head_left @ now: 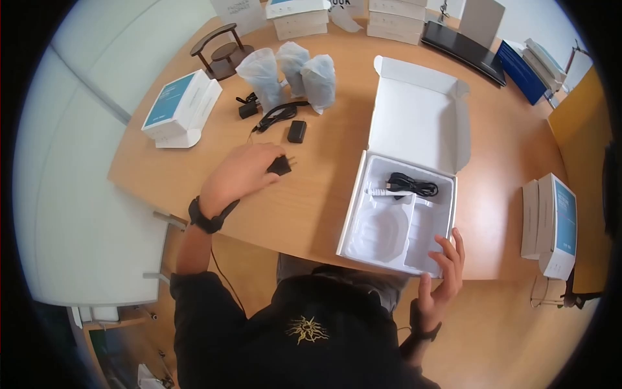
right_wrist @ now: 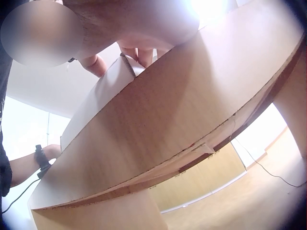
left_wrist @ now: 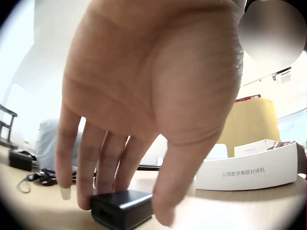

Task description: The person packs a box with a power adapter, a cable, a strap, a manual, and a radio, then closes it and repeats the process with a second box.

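Observation:
My left hand (head_left: 241,174) pinches a black plug adapter (head_left: 280,166) between thumb and fingers; in the left wrist view the adapter (left_wrist: 122,209) sits between the thumb and fingertips at the tabletop. My right hand (head_left: 446,269) touches the near right corner of an open white box (head_left: 351,204), its fingers loosely bent over the rim. The box's lid (head_left: 418,110) stands folded back. In its moulded tray (head_left: 379,227) lie a coiled black cable (head_left: 414,185) and a small white strip. A second black adapter (head_left: 297,131) lies beyond my left hand.
Behind the left hand are a black cable (head_left: 280,115), another black plug (head_left: 247,110) and several wrapped items (head_left: 319,81). A white-and-blue box (head_left: 178,107) stands left, more boxes (head_left: 547,223) right. A wooden stand (head_left: 223,55) and a black laptop (head_left: 461,52) are at the back.

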`<act>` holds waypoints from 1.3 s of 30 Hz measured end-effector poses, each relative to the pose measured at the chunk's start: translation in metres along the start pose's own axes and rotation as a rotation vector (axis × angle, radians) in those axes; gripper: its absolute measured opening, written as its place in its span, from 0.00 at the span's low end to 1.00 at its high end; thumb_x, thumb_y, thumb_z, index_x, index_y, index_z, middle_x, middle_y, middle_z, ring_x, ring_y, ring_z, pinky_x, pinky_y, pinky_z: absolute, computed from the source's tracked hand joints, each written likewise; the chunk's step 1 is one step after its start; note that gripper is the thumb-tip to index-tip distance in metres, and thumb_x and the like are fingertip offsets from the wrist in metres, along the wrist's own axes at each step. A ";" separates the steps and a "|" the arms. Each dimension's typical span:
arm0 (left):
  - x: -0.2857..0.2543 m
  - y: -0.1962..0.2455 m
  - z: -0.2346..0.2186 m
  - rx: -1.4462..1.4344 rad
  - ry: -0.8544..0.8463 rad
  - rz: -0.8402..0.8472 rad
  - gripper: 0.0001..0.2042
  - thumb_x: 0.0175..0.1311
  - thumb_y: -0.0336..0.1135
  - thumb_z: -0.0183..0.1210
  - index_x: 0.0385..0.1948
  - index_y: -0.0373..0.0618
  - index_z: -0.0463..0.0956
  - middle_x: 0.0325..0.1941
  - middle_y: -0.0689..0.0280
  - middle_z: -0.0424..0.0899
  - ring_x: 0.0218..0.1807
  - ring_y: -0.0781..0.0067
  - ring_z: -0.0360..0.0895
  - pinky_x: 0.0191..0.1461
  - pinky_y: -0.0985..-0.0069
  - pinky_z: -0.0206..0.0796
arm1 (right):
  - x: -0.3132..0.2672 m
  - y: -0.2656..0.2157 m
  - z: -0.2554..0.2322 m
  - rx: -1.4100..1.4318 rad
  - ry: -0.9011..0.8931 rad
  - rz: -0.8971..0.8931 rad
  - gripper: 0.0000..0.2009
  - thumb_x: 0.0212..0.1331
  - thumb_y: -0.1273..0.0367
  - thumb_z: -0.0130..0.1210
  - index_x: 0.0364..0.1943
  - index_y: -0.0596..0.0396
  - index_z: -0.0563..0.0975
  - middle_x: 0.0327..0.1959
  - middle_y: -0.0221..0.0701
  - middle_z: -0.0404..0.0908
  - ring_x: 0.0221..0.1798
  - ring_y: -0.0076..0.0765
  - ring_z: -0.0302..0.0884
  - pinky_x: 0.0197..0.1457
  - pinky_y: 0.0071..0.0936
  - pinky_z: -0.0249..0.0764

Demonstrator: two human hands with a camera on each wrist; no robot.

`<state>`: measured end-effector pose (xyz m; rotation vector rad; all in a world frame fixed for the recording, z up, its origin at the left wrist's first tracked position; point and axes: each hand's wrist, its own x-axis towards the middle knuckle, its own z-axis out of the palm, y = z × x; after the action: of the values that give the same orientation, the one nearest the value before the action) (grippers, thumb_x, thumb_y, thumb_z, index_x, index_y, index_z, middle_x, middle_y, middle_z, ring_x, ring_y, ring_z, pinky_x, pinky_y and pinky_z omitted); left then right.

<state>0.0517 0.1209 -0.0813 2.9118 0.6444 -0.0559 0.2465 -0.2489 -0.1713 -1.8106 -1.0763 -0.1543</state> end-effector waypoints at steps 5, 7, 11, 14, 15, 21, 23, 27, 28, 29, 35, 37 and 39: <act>0.000 0.038 -0.012 -0.080 0.118 0.018 0.27 0.54 0.35 0.68 0.59 0.45 0.77 0.49 0.56 0.86 0.47 0.48 0.82 0.52 0.60 0.74 | 0.002 -0.002 0.000 0.014 0.001 -0.001 0.16 0.60 0.62 0.58 0.42 0.63 0.80 0.60 0.46 0.81 0.74 0.68 0.66 0.73 0.58 0.64; 0.001 0.064 -0.019 -0.166 0.212 0.060 0.26 0.54 0.35 0.68 0.58 0.45 0.77 0.47 0.57 0.86 0.44 0.49 0.82 0.49 0.60 0.74 | 0.002 -0.002 0.000 0.020 0.000 -0.002 0.16 0.60 0.62 0.57 0.43 0.62 0.80 0.60 0.46 0.81 0.74 0.68 0.66 0.74 0.58 0.63; 0.004 0.110 -0.017 -0.309 0.160 0.362 0.26 0.57 0.38 0.68 0.59 0.45 0.77 0.44 0.59 0.85 0.45 0.53 0.82 0.50 0.63 0.73 | 0.002 -0.004 0.000 0.000 -0.004 0.005 0.16 0.60 0.61 0.57 0.43 0.62 0.80 0.60 0.46 0.81 0.75 0.68 0.65 0.74 0.58 0.63; 0.012 0.135 0.006 -0.317 0.170 0.599 0.25 0.60 0.42 0.68 0.57 0.41 0.76 0.43 0.57 0.85 0.46 0.55 0.80 0.58 0.62 0.68 | 0.002 -0.006 0.000 -0.006 -0.008 0.016 0.17 0.61 0.61 0.56 0.43 0.62 0.80 0.60 0.45 0.81 0.75 0.68 0.64 0.74 0.58 0.63; 0.016 0.142 0.011 -0.302 0.156 0.648 0.25 0.60 0.44 0.68 0.56 0.39 0.76 0.42 0.57 0.85 0.46 0.55 0.80 0.60 0.61 0.67 | 0.002 -0.007 0.000 -0.007 0.001 0.026 0.16 0.61 0.61 0.56 0.43 0.62 0.80 0.60 0.45 0.81 0.75 0.68 0.64 0.74 0.58 0.63; 0.022 0.156 0.042 0.065 0.173 0.622 0.23 0.62 0.49 0.68 0.49 0.41 0.77 0.38 0.58 0.83 0.49 0.57 0.80 0.64 0.63 0.63 | 0.002 -0.006 0.001 -0.006 0.008 0.015 0.16 0.62 0.60 0.55 0.42 0.62 0.80 0.60 0.44 0.81 0.75 0.69 0.64 0.72 0.58 0.63; 0.022 0.153 0.030 -0.013 0.140 0.582 0.21 0.63 0.49 0.67 0.48 0.42 0.79 0.39 0.57 0.83 0.49 0.57 0.80 0.62 0.63 0.64 | 0.001 -0.004 0.001 -0.007 0.009 0.006 0.16 0.62 0.60 0.55 0.42 0.62 0.80 0.60 0.44 0.81 0.75 0.69 0.64 0.72 0.58 0.64; 0.034 0.122 -0.013 -0.145 0.374 0.399 0.17 0.65 0.45 0.66 0.47 0.42 0.81 0.44 0.57 0.84 0.51 0.55 0.80 0.59 0.62 0.69 | 0.002 -0.003 0.001 -0.010 0.012 -0.001 0.16 0.62 0.61 0.55 0.42 0.62 0.80 0.60 0.45 0.81 0.75 0.69 0.65 0.71 0.57 0.65; 0.045 0.109 -0.020 -0.153 0.434 0.347 0.18 0.64 0.45 0.66 0.48 0.42 0.81 0.46 0.56 0.84 0.53 0.53 0.80 0.59 0.61 0.70 | 0.002 -0.002 0.001 -0.007 0.014 -0.005 0.16 0.62 0.61 0.55 0.42 0.62 0.80 0.60 0.45 0.81 0.75 0.69 0.65 0.71 0.57 0.65; 0.059 0.094 -0.025 -0.160 0.493 0.295 0.19 0.64 0.44 0.67 0.49 0.41 0.80 0.49 0.55 0.84 0.54 0.51 0.79 0.59 0.60 0.71 | 0.001 -0.002 0.002 0.000 0.015 0.001 0.16 0.61 0.61 0.55 0.42 0.62 0.80 0.59 0.45 0.81 0.74 0.69 0.65 0.71 0.58 0.65; 0.140 0.007 -0.015 0.081 0.748 0.262 0.26 0.63 0.42 0.66 0.60 0.38 0.74 0.56 0.51 0.80 0.58 0.47 0.78 0.62 0.58 0.71 | -0.001 0.002 0.003 0.013 0.031 -0.015 0.16 0.58 0.63 0.56 0.42 0.62 0.80 0.59 0.45 0.81 0.74 0.69 0.65 0.71 0.58 0.65; 0.146 0.004 -0.014 -0.001 0.520 0.088 0.30 0.62 0.41 0.66 0.64 0.38 0.69 0.59 0.51 0.79 0.60 0.46 0.77 0.63 0.58 0.71 | -0.001 0.004 0.003 0.010 0.038 -0.019 0.16 0.57 0.63 0.56 0.42 0.62 0.80 0.59 0.45 0.81 0.74 0.69 0.65 0.72 0.59 0.64; 0.149 0.007 -0.010 -0.002 0.535 0.095 0.31 0.61 0.41 0.66 0.65 0.40 0.69 0.59 0.51 0.79 0.61 0.46 0.77 0.62 0.58 0.71 | -0.001 0.004 0.004 0.030 0.034 -0.024 0.15 0.56 0.64 0.56 0.42 0.61 0.80 0.59 0.45 0.82 0.74 0.69 0.65 0.73 0.59 0.64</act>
<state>0.1899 0.1787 -0.0806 2.9515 0.5671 0.7538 0.2478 -0.2471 -0.1769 -1.7634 -1.0713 -0.1818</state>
